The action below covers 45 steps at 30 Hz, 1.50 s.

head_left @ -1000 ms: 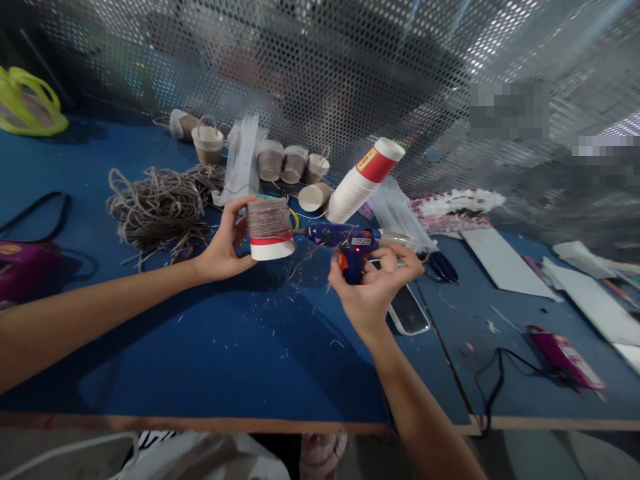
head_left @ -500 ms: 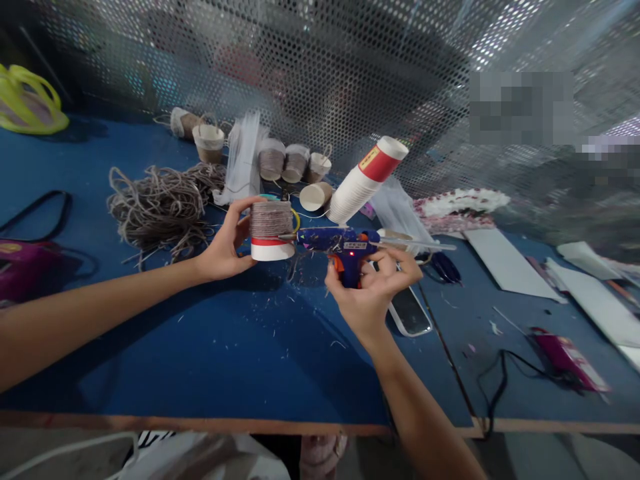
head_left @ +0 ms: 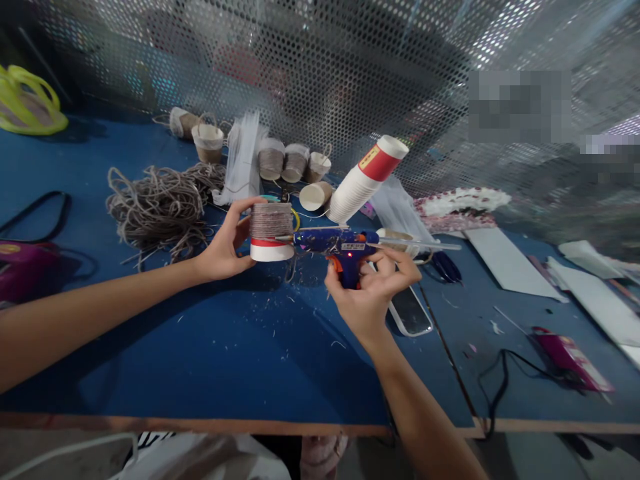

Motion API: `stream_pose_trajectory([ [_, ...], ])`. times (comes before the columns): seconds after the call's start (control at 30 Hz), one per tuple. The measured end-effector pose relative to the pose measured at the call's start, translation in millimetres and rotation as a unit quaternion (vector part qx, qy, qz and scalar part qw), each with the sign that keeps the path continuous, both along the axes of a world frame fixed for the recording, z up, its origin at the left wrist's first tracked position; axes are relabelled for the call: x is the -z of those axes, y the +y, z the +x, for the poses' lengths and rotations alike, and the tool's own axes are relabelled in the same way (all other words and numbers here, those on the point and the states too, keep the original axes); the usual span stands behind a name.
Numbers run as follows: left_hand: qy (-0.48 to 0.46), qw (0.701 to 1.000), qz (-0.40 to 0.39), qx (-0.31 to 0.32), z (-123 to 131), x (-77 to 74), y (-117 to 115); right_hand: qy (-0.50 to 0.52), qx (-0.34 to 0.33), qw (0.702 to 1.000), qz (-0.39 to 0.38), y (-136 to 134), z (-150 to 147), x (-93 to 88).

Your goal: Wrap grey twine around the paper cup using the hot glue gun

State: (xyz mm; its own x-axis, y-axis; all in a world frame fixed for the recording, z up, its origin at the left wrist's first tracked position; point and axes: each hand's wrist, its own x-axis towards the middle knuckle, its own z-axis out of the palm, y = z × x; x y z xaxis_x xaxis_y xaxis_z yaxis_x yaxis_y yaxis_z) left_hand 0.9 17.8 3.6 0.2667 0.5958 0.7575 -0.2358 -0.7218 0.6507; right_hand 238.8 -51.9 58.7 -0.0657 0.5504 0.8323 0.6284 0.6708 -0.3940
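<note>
My left hand [head_left: 227, 243] grips a paper cup [head_left: 271, 251] by its ends, thumb below and fingers above. Grey-brown cord [head_left: 271, 220] is wound round most of the cup, leaving a red band and a white rim bare at the lower part. In my right hand [head_left: 373, 287] is a blue hot glue gun [head_left: 333, 241] with an orange trigger and a lit red light. Its nozzle touches or nearly touches the cup at the red band, just under the cord. A clear glue stick [head_left: 425, 244] sticks out of its back.
A loose heap of cord [head_left: 160, 203] lies to the left. Behind are several cord-wrapped cups [head_left: 271, 160] and a leaning stack of paper cups [head_left: 360, 183]. A phone [head_left: 411, 312] lies beneath my right hand. White boards [head_left: 515, 267] and a magenta tool [head_left: 567, 360] with black cord are at right.
The glue gun has shifted slightly left, so its nozzle reaches further across the cup's red band. My left hand and the cup stay almost still.
</note>
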Motion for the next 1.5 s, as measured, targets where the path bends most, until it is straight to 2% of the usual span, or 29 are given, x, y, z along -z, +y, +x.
stream_pose_trajectory([
  [0.5,-0.011,0.999,-0.045,0.008,-3.9,4.6,-0.3,0.006,0.018,1.0,-0.009,0.8,2.0,1.1],
  [0.73,-0.018,1.0,-0.024,0.005,-4.8,5.9,2.4,0.014,0.026,0.999,-0.019,1.0,4.3,3.0],
  [1.5,-0.023,0.999,-0.035,0.003,-7.9,9.5,3.3,0.026,0.039,0.999,-0.027,4.9,7.2,2.7],
])
